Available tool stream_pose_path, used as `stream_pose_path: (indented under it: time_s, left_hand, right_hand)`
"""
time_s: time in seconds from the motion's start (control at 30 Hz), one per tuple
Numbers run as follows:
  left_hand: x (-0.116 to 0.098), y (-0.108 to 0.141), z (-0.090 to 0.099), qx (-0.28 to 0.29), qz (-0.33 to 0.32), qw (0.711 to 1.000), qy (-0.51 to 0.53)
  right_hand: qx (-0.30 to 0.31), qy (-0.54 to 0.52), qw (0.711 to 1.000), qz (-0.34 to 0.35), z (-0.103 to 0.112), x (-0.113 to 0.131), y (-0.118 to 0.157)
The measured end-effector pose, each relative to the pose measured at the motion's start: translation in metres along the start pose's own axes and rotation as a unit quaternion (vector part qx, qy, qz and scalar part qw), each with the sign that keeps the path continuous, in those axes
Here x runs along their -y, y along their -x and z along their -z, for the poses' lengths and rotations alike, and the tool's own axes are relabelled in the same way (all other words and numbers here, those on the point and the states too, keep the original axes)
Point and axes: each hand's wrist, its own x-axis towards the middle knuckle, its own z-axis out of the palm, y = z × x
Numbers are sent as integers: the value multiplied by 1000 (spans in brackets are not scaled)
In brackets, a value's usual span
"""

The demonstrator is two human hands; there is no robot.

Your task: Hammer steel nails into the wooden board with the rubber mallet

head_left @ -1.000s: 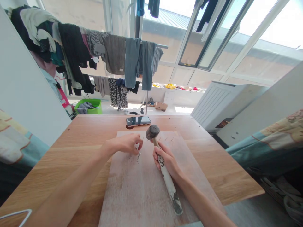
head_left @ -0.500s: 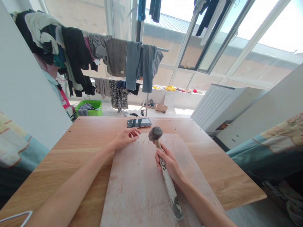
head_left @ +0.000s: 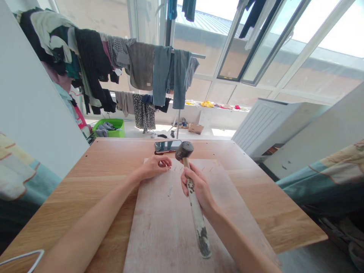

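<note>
A mallet [head_left: 197,220] with a dark head and a worn, paint-flaked handle is in my right hand [head_left: 197,185], which is wrapped around the upper handle. Its head is raised above the far part of a pale wooden board [head_left: 159,235]. Thin nails [head_left: 210,169] stand in a row along the board's far end. My left hand [head_left: 155,167] rests at the far left corner, fingers curled and tips pinched at the left end of that row. The nail there is mostly hidden by the fingertips. Several small loose nails [head_left: 170,190] lie nearer to me on the board.
The board lies on a wooden table [head_left: 264,201]. A phone [head_left: 167,146] sits just beyond it. A white wire-like piece [head_left: 36,258] is at the near left. Past the table are a clothes rack with laundry [head_left: 140,66], a green basket [head_left: 116,132] and a white cabinet [head_left: 264,125].
My left fingers have lowered and closed at the leftmost nail of the row. The mallet has shifted slightly left and up with my right hand. The view has moved a little.
</note>
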Motion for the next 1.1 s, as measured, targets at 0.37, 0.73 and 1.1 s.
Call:
stream_pose_path:
  time_s: [0.37, 0.73, 1.1]
  left_hand:
    - [-9, 1, 3, 3, 21, 1000, 8]
    - [-6, 1, 3, -4, 13, 1000, -10]
    - [-28, 26, 16, 7, -82, 982, -171]
  right_hand:
    - [44, 10, 999, -3, 7, -22, -1]
    - [74, 22, 997, -24, 7, -25, 0]
    - [48, -20, 997, -59, 7, -15, 2]
